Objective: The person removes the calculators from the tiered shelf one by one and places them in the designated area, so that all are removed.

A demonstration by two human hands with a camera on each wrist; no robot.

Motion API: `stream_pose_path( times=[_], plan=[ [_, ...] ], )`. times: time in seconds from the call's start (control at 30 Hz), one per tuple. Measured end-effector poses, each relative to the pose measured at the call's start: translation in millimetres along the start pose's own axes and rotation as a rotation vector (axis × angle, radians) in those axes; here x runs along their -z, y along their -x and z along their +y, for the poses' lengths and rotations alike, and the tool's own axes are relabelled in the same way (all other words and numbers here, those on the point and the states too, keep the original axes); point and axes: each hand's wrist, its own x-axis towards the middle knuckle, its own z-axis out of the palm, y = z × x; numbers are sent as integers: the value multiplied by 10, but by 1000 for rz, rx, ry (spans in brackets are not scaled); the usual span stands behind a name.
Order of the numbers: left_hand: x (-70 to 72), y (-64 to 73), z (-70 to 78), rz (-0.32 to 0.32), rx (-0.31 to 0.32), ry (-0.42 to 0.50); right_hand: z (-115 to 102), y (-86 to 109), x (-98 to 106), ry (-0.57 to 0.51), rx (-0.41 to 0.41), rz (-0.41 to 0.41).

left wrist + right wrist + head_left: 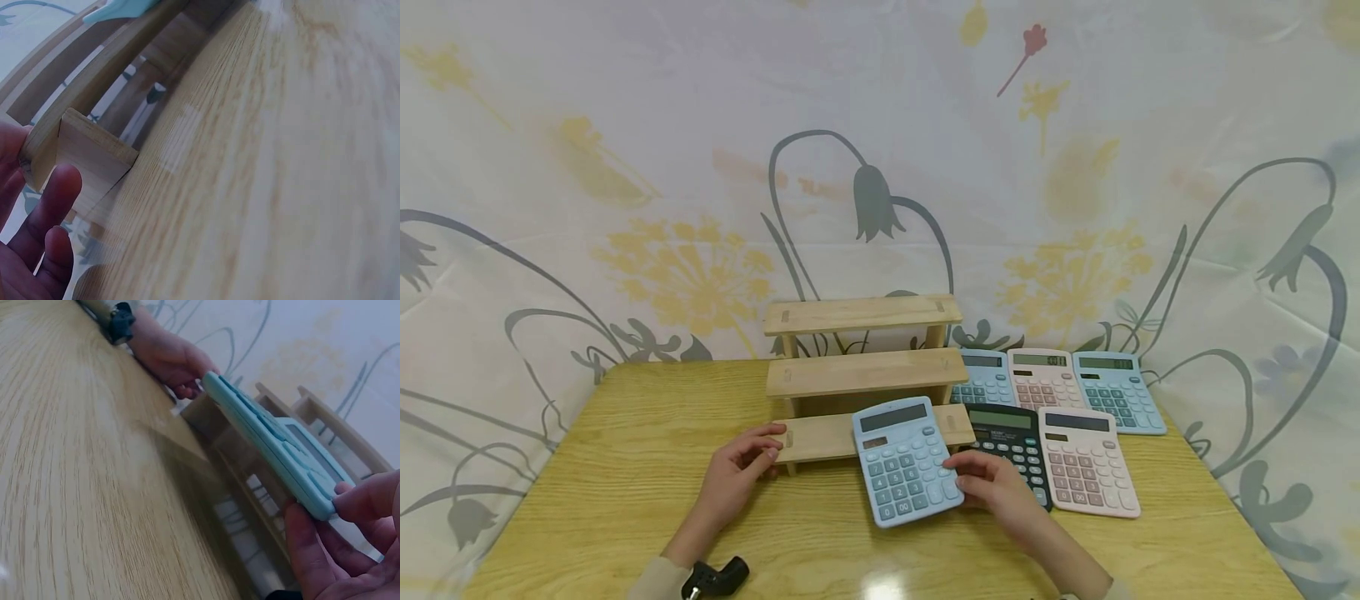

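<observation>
A light-blue calculator (907, 463) is held face up, tilted, in front of the lowest step of a three-tier wooden stand (868, 372). My right hand (996, 492) pinches its right edge, thumb on the key side and fingers beneath, as the right wrist view shows (356, 544). The calculator's underside stands clear of the table in that view. My left hand (741, 467) grips the left end of the stand's lowest board (820, 440). In the left wrist view, that hand's lower fingers (53, 200) curl beside the stand's end support (94, 150).
Right of the stand lie a black calculator (1028, 454) and a pink one (1093, 477). Behind them are another pink one (1047, 375) and two blue ones (1108, 383) (985, 387). A flower-printed curtain (880, 108) hangs behind the wooden table (647, 433).
</observation>
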Motion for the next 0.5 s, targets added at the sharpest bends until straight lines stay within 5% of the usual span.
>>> stream_pose_path(
  times=[0.5],
  plan=[
    [0, -4, -12, 9, 10, -8, 10, 103, 282, 37, -32, 101]
  ],
)
